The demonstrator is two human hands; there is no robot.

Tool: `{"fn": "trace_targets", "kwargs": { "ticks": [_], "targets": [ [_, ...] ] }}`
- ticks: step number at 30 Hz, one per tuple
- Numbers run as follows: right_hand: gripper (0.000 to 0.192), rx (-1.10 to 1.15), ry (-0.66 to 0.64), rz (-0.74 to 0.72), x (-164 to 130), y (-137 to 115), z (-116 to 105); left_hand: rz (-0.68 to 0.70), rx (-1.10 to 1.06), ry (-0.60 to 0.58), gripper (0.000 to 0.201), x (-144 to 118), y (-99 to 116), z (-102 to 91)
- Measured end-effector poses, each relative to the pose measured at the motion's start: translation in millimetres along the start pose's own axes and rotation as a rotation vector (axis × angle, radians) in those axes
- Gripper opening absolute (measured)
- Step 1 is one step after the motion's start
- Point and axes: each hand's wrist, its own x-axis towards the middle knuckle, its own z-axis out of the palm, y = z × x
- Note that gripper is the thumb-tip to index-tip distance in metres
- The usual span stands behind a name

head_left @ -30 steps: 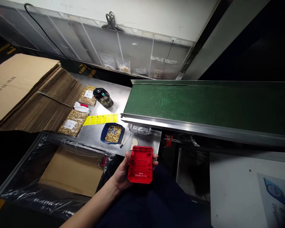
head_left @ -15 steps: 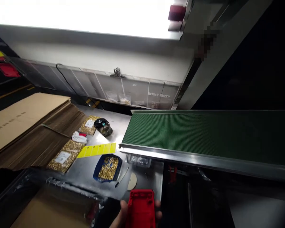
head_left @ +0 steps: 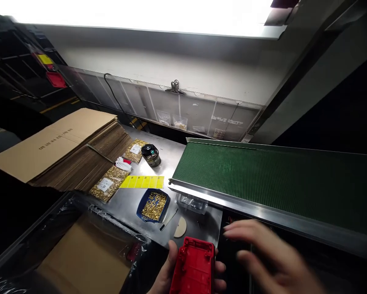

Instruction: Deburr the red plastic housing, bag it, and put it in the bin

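At the lower edge, a red plastic shell [head_left: 193, 267] is clasped by the left hand [head_left: 164, 277]; it is held between the thumb at its left side and the fingers curled round its right, hollow side upward. To its right, the blurred right hand [head_left: 270, 259] is held clear of the shell, thumb and fingers parted. Beyond, a blue tray [head_left: 140, 209] of gold-coloured pieces [head_left: 155, 206] is set on the metal table [head_left: 172, 159], beside a green conveyor belt [head_left: 232, 167].
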Motion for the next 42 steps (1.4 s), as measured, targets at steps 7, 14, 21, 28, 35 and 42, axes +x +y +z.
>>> {"fn": "trace_targets", "kwargs": {
  "ticks": [7,14,21,28,35,42],
  "targets": [
    [0.038,-0.154,-0.273,-0.077,-19,13,81,0.158,0.045,0.294,0.076,-9,10,2.9],
    [0.035,-0.057,-0.127,-0.083,-28,11,83,0.128,-0.083,0.280,0.074,-4,-1,2.3],
    [0.052,0.409,0.080,0.700,-26,19,87,0.362,0.303,0.288,0.084,-9,-5,-9.0],
    [0.054,0.429,0.067,0.706,-27,15,91,0.412,0.695,0.273,0.079,-21,1,3.0],
    [0.056,0.423,0.060,0.683,-32,12,92,0.439,0.667,0.321,0.070,-21,1,10.7],
    [0.055,0.472,0.057,0.660,-40,16,93,0.482,0.714,0.342,0.067,-24,-2,14.7]
  ]
}}
